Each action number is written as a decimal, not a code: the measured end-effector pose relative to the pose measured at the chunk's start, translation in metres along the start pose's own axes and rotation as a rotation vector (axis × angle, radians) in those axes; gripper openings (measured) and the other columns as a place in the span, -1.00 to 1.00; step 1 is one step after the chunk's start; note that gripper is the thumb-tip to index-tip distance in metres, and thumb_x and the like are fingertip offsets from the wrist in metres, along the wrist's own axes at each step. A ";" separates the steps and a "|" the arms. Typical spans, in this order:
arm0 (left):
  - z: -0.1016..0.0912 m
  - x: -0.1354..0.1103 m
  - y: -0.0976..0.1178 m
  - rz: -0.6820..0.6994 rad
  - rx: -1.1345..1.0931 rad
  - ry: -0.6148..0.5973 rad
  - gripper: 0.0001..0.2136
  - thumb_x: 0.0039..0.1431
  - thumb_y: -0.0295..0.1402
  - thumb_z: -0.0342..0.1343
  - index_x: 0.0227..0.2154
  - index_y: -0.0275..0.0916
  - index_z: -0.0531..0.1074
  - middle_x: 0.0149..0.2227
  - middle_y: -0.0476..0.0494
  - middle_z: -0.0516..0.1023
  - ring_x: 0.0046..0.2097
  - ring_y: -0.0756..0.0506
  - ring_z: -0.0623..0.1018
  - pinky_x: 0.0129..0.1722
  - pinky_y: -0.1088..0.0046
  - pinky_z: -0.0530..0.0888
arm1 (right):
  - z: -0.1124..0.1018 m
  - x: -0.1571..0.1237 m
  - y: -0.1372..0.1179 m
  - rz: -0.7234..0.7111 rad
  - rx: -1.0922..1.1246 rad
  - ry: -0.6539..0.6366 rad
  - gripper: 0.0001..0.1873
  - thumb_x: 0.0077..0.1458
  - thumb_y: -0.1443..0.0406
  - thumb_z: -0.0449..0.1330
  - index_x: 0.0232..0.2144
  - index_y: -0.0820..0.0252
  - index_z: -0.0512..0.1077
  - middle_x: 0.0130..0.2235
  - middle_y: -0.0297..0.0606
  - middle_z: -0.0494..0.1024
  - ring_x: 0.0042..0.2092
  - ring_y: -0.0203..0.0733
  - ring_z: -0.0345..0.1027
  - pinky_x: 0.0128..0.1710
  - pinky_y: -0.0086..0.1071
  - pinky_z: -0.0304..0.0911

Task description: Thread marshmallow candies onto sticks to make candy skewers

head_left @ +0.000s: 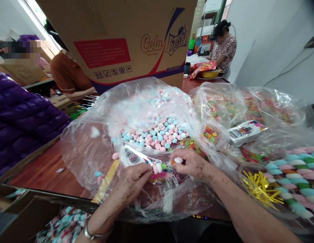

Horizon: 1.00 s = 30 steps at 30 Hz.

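Note:
My left hand pinches the end of a short candy skewer, on which pink and white marshmallows and a green gummy show; the stick itself is hard to make out. Just to the right, my right hand has its fingers closed around a white marshmallow and an orange gummy. Both hands hover over an open plastic bag. Behind them lies a heap of pink, blue and white marshmallows, with ring gummies beside it. Printed packets rest under and behind my hands.
A large cardboard box stands behind the bag. To the right are bagged gummies, a packet stack, gold twist ties and finished marshmallow skewers. A carton of skewers sits lower left. Other people sit farther back.

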State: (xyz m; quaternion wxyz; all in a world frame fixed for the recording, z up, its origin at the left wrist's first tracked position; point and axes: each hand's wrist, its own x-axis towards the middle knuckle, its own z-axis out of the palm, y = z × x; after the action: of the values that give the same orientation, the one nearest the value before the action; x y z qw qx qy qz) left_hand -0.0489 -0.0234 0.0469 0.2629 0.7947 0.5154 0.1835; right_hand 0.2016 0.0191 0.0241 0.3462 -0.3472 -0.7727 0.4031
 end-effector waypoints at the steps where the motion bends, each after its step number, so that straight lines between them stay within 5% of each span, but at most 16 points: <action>1: 0.000 0.000 -0.001 -0.008 -0.003 0.000 -0.73 0.31 -0.36 -0.03 -0.46 -0.27 0.47 -0.49 0.03 0.45 -0.44 0.02 0.39 -0.41 0.56 0.26 | 0.000 0.000 0.000 0.009 0.004 -0.003 -0.89 -0.10 0.44 0.15 -0.45 0.18 0.43 -0.46 -0.42 0.44 -0.43 -0.34 0.27 -0.40 -0.49 0.14; 16: -0.004 0.004 0.012 0.041 0.061 0.012 -0.74 0.27 -0.36 -0.02 -0.51 -0.26 0.45 -0.54 0.04 0.45 -0.49 0.03 0.36 -0.46 0.57 0.23 | 0.000 0.000 0.007 -0.067 -0.108 0.080 -0.85 -0.14 0.47 0.09 -0.48 0.17 0.38 -0.46 -0.42 0.39 -0.42 -0.34 0.24 -0.37 -0.47 0.12; 25: -0.014 -0.003 -0.015 -0.028 0.008 0.037 -0.71 0.28 -0.26 -0.02 -0.48 -0.24 0.49 -0.50 0.02 0.51 -0.42 -0.02 0.47 -0.39 0.56 0.34 | -0.017 -0.001 0.007 0.156 -0.086 0.109 -0.90 -0.09 0.39 0.12 -0.46 0.16 0.41 -0.47 -0.43 0.39 -0.43 -0.32 0.22 -0.41 -0.46 0.10; 30: -0.015 -0.004 -0.010 -0.048 -0.023 0.060 -0.70 0.26 -0.26 -0.01 -0.48 -0.26 0.53 -0.49 -0.01 0.56 -0.43 -0.03 0.47 -0.41 0.55 0.34 | -0.014 0.003 0.010 0.167 -0.082 0.059 -0.89 0.01 0.29 0.19 -0.35 0.15 0.46 -0.36 -0.39 0.46 -0.34 -0.28 0.28 -0.31 -0.42 0.13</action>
State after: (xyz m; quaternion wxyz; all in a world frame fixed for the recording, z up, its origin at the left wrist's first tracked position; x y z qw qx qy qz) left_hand -0.0664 -0.0202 0.0528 0.2607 0.7732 0.5399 0.2066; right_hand 0.2144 0.0315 0.0225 0.3194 -0.4362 -0.7464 0.3881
